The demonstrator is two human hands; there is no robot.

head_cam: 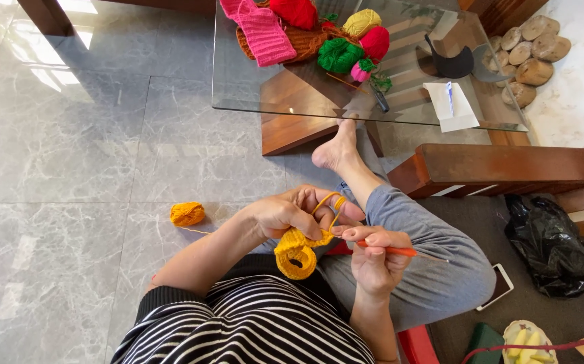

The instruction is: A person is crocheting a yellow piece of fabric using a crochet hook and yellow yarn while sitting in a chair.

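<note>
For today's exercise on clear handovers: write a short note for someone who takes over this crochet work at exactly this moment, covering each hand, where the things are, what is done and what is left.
Left hand: holds the yellow crochet piece, working yarn looped over its fingers.
Right hand: grips the orange crochet hook, its tip at the piece's top edge.
Yarn ball: on the floor to the left, its strand leading toward the hands.
Spare yarn balls lie on the glass table.
Done: a small curled yellow band.
Left: the piece looks unfinished; the yarn is still attached.
</note>
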